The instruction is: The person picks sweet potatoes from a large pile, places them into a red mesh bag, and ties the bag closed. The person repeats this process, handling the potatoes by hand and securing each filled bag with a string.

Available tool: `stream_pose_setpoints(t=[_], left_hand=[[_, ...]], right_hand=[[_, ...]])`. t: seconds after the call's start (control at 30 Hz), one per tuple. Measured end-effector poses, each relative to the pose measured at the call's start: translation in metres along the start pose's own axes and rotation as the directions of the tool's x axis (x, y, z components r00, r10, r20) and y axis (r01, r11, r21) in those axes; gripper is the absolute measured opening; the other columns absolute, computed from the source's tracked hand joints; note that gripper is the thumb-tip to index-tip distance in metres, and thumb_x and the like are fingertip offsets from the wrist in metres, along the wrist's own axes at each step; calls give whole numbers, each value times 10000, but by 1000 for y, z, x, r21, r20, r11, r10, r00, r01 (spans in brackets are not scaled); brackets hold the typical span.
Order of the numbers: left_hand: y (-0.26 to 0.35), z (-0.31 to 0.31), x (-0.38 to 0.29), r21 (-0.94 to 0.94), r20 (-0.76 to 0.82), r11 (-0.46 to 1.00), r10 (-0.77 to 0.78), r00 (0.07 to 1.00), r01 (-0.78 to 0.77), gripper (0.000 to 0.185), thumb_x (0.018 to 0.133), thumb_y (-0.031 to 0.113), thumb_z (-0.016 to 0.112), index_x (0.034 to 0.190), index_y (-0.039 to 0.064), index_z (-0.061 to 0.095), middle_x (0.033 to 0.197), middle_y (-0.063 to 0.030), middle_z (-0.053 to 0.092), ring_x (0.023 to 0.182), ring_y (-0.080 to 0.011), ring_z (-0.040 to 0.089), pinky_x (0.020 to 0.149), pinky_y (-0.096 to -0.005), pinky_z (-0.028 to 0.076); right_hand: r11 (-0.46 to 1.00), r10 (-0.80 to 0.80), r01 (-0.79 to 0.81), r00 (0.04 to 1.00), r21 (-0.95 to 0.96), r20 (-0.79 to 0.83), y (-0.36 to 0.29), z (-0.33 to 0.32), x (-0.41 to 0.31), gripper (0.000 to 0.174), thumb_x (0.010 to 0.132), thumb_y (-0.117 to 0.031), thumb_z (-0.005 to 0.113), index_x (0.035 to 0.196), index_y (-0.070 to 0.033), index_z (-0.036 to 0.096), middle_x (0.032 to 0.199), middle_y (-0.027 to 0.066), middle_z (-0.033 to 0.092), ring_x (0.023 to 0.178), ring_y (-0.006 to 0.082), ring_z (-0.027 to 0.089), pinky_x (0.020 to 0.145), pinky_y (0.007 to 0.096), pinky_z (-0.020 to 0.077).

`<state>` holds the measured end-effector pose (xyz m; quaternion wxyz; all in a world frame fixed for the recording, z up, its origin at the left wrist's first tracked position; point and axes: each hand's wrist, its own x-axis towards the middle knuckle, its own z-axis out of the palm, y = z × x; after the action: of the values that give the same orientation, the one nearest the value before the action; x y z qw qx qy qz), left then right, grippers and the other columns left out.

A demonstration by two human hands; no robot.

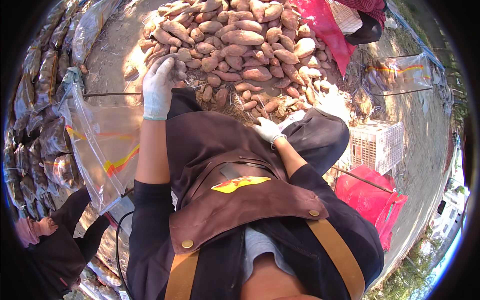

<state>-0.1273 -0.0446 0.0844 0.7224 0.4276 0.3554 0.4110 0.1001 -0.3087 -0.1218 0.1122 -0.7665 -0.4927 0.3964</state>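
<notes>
A large heap of sweet potatoes (243,37) lies on the ground before me. My left hand (162,84), in a white knitted glove with soiled fingers, is raised at the left edge of the heap. Its fingers are bent and somewhat apart, and no object shows in it. Lower, beside my bent knee, my right hand (268,129) wears a similar glove. Its fingertips are close to small sweet potatoes (270,106) at the near edge of the heap; whether it holds anything is unclear. A brown apron (221,146) covers my lap.
A clear plastic bag (107,131) hangs open by a rod on the left, near rows of filled bags (45,78). At right are a white plastic crate (375,144) and red mesh sacks (365,198). Another person (56,247) is at lower left, another (365,22) at upper right.
</notes>
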Motion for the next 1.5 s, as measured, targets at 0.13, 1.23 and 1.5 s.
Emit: stream_pose_setpoints(t=[0.13, 1.23, 1.5], left_hand=[[-66, 9, 72, 202, 3, 977, -67, 998, 65, 240, 956, 155, 556, 1079, -28, 651, 882, -68, 672, 706, -111, 617, 651, -252, 514], [-83, 86, 96, 537, 172, 843, -144, 975, 30, 273, 965, 117, 549, 1162, -59, 620, 1042, -85, 673, 963, -124, 626, 872, -256, 489], [-107, 63, 126, 900, 83, 435, -135, 987, -17, 269, 900, 182, 616, 1078, -15, 657, 985, -166, 680, 890, -253, 671, 812, -334, 514]], right_hand=[[942, -299, 239, 917, 236, 263, 19, 28, 42, 431, 893, -430, 540, 1123, -97, 688, 1217, 159, 637, 1147, 327, 585, 972, 389, 454], [958, 251, -271, 950, 93, 184, 98, 63, 93, 388, 854, -328, 571, 1142, -76, 636, 1126, 213, 651, 1068, 362, 611, 934, 431, 473], [965, -36, -92, 880, -245, -474, 137, 13, 278, 761, 728, -228, 735, 1396, -50, 418, 1422, 189, 444, 1316, 369, 415, 1075, 444, 369]])
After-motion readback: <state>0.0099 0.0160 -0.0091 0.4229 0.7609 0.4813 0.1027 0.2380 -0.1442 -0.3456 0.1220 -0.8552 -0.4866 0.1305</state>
